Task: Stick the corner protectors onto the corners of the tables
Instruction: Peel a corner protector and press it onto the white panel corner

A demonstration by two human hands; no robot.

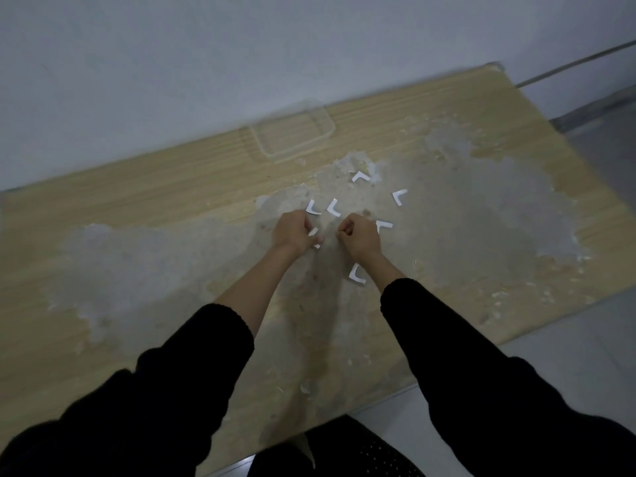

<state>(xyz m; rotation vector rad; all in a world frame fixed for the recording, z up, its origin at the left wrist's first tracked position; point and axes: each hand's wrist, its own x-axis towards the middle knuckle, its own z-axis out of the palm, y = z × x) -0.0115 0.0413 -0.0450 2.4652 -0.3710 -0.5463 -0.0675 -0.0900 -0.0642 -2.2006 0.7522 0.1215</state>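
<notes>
Grip: left hand [292, 232] pinches a corner protector [313, 232]; right hand [358, 232] curled, contents untellable.
Advice: backing is best peeled fully before pressing.

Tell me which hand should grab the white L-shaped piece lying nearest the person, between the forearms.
Probably the right hand. That white L-shaped piece lies right beside its wrist, and it shows nothing white in its curled fingers. The left hand already pinches a white piece and sits farther away.
</notes>
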